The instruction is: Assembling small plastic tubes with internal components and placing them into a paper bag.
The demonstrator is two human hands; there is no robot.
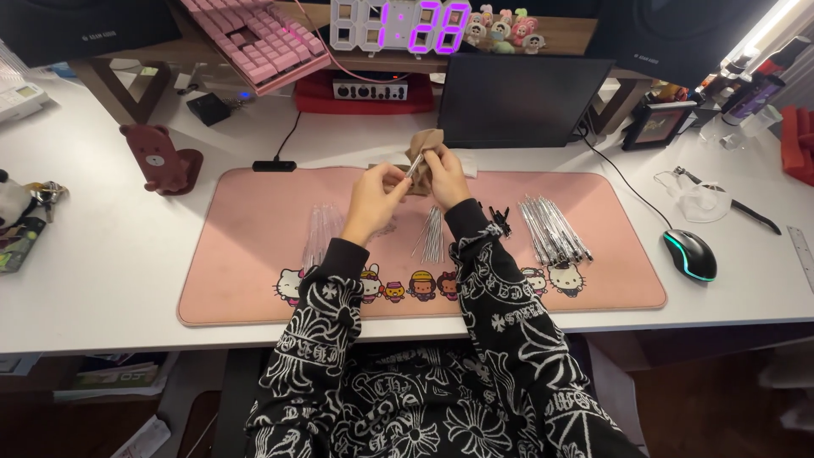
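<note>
Two hands meet above the far edge of the pink desk mat (254,254), which serves as the landmark. Left hand (374,197) pinches one end of a thin metal rod (415,166); fingers closed on it. Right hand (444,174) holds a tan cloth (424,144) bunched around the rod's other end, fingers closed on cloth and rod together. Rod tilts up toward the cloth, held clear of the mat.

On the mat, three groups of rod-like pieces:
- small loose bundle of metal rods (432,235) at mat centre, just under the hands;
- larger, neatly laid batch of silvery rods (553,229) toward the mat's right side, some with dark tips;
- clear sleeves or tubes (320,233) left of centre, hard to make out.

Judgement on progress: the work looks to be well under way. Which pile is handled and which is waiting cannot be told from one view. Only one rod is in hand.

Beyond the mat's far edge: dark monitor (521,100), pink keyboard (254,38) propped on a shelf, digital clock (398,24). Off the mat's right end, a black mouse (690,253) on the white tabletop (102,263). Off its left far corner, a brown bear-shaped stand (159,159).
</note>
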